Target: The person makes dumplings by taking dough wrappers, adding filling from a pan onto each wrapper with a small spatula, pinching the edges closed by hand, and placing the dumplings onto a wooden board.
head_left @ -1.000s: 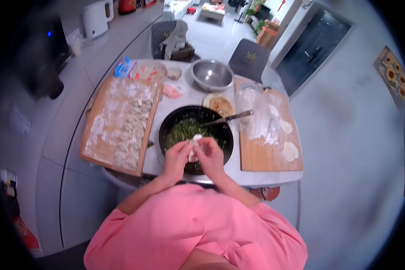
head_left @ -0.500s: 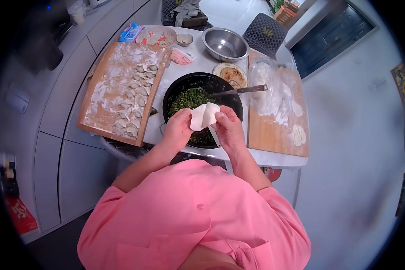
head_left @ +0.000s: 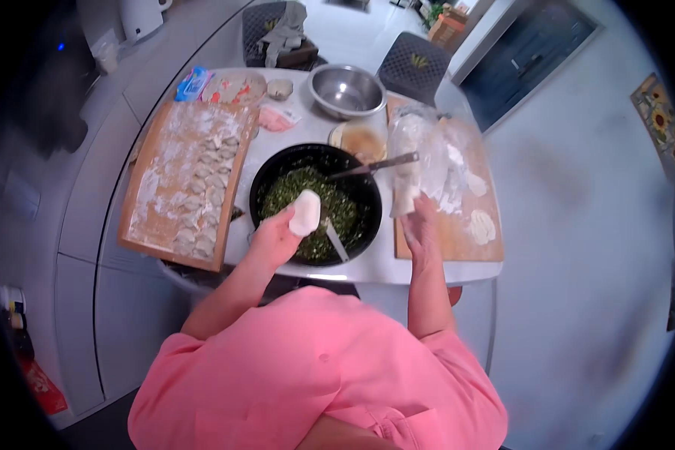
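My left hand [head_left: 277, 237] pinches a round white dumpling wrapper [head_left: 305, 213] above the near left part of a black pot [head_left: 377, 214]. Chopped green filling [head_left: 300, 184] fills the pot. A utensil with a dark handle [head_left: 394, 162] rests across the pot's right rim, and a pale flat handle [head_left: 337, 241] leans at the near side. My right hand [head_left: 421, 229], slightly blurred, is closed on another piece of white dough wrapper [head_left: 406, 199] at the left edge of the right-hand wooden board [head_left: 457, 244].
The left board [head_left: 146, 202] bears floury rows of dumplings [head_left: 202, 199]. On the right board lie a plastic bag [head_left: 420, 139] and loose wrappers [head_left: 482, 226]. Farther back stand a steel bowl [head_left: 347, 91], a plate with a browned flatbread [head_left: 360, 141] and a small bowl [head_left: 280, 89].
My hands have parted: the dough they held together is now in separate pieces. My right hand has moved right to the board, while the left keeps one wrapper above the pot. The view has shifted.
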Motion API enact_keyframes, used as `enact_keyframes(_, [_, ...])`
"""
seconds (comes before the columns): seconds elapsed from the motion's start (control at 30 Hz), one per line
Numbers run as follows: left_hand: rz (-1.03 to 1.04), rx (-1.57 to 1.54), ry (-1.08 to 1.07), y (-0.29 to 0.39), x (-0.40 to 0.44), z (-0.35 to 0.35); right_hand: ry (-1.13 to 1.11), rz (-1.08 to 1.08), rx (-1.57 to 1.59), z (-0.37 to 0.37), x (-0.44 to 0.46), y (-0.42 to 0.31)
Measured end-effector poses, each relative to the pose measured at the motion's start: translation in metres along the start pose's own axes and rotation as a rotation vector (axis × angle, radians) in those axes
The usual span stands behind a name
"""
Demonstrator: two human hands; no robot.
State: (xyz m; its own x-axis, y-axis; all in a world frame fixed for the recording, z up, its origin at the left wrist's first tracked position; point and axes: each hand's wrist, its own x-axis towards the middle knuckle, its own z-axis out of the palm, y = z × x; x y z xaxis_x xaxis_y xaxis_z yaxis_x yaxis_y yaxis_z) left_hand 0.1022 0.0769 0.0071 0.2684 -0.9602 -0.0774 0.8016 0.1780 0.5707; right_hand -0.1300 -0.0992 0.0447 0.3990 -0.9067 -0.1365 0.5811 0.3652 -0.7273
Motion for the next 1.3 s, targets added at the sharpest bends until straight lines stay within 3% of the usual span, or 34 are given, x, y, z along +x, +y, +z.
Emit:
enact_keyframes(0.1, [-0.120, -0.195, 0.073, 0.006, -0.004, 0.004, 0.262, -0.141, -0.154, -0.103, 0.029, -0.001])
enact_keyframes(0.17, [-0.104, -0.162, 0.035, 0.009, -0.008, 0.002, 0.687, -0.014, -0.508, -0.170, 0.023, 0.013])
enact_keyframes(0.2, [-0.088, -0.140, 0.024, 0.010, -0.010, 0.002, 0.818, -0.303, -0.877, -0.230, 0.029, 0.043])
enact_keyframes(0.27, [-0.022, -0.017, 0.047, 0.015, -0.012, 0.004, 0.727, -0.618, -1.173, -0.204, 0.008, 0.057])
enact_keyframes(0.33, [0.012, 0.375, 0.154, 0.025, -0.015, 0.021, 0.451, -0.189, -0.819, -0.089, -0.033, 0.045])
enact_keyframes(0.4, [0.038, 0.492, 0.139, 0.026, -0.014, 0.035, 0.079, 0.041, -0.807, -0.031, -0.046, 0.050])
enact_keyframes(0.47, [0.057, 0.609, 0.122, 0.021, -0.010, 0.052, -0.150, 0.410, -0.615, 0.026, -0.053, 0.055])
enact_keyframes(0.53, [0.194, 0.985, -0.071, 0.016, -0.008, 0.067, -0.268, 0.632, -0.233, 0.076, -0.062, 0.053])
enact_keyframes(0.57, [0.366, 1.273, -0.175, 0.011, -0.008, 0.064, -0.269, 0.627, -0.231, 0.075, -0.057, 0.064])
enact_keyframes(0.6, [0.770, 1.604, -0.385, 0.007, -0.001, 0.055, -0.217, 0.572, -0.146, 0.068, -0.044, 0.079])
enact_keyframes(0.67, [0.804, 1.734, -0.542, 0.003, 0.002, 0.047, -0.169, 0.515, -0.060, 0.057, -0.023, 0.094])
enact_keyframes(0.7, [0.808, 1.738, -0.543, 0.007, 0.000, 0.046, -0.215, 0.481, -0.165, 0.062, -0.021, 0.094])
enact_keyframes(0.73, [0.798, 1.639, -0.448, 0.010, -0.002, 0.043, -0.260, 0.446, -0.272, 0.065, -0.020, 0.093])
enact_keyframes(0.77, [0.788, 1.538, -0.356, 0.014, -0.003, 0.039, -0.166, 0.351, -0.499, 0.065, -0.021, 0.088])
enact_keyframes(0.8, [0.804, 1.450, -0.160, 0.009, 0.005, 0.020, -0.169, 0.348, -0.501, 0.071, -0.023, 0.086])
enact_keyframes(0.87, [0.316, 0.730, 0.183, 0.011, 0.009, 0.014, -0.206, 0.131, -0.786, 0.080, -0.025, 0.089])
enact_keyframes(0.9, [0.192, 0.456, 0.249, 0.005, 0.017, -0.001, -0.360, 0.136, -0.741, 0.077, -0.020, 0.097])
enact_keyframes(0.93, [-0.064, 0.043, 0.151, 0.012, 0.020, -0.003, -0.419, 0.228, -0.649, 0.098, -0.031, 0.091])
enact_keyframes(1.0, [-0.112, -0.242, -0.322, 0.016, 0.008, -0.005, -0.584, 0.344, -0.614, 0.125, -0.042, 0.081])
enact_keyframes(1.03, [-0.168, -0.436, -0.586, 0.017, 0.004, -0.003, -0.551, 0.312, -0.743, 0.126, -0.038, 0.087])
enact_keyframes(1.07, [-0.167, -0.435, -0.587, 0.015, 0.004, 0.001, -0.552, 0.310, -0.743, 0.123, -0.031, 0.095])
enact_keyframes(1.13, [-0.169, -0.484, 0.016, 0.019, -0.006, 0.027, -0.555, -0.182, -1.325, 0.133, -0.030, 0.100])
enact_keyframes(1.17, [-0.073, -0.285, 0.026, 0.008, -0.001, 0.013, -0.568, -0.283, -1.614, 0.134, -0.034, 0.098])
enact_keyframes(1.2, [0.018, -0.085, 0.054, -0.003, 0.004, -0.001, -0.567, -0.284, -1.608, 0.138, -0.041, 0.097])
enact_keyframes(1.27, [-0.131, -0.482, 0.208, 0.003, 0.012, -0.009, -0.513, -0.674, -1.746, 0.142, -0.049, 0.099])
enact_keyframes(1.3, [-0.094, -0.432, 0.186, 0.006, 0.014, -0.008, -0.623, -0.763, -1.648, 0.140, -0.048, 0.099])
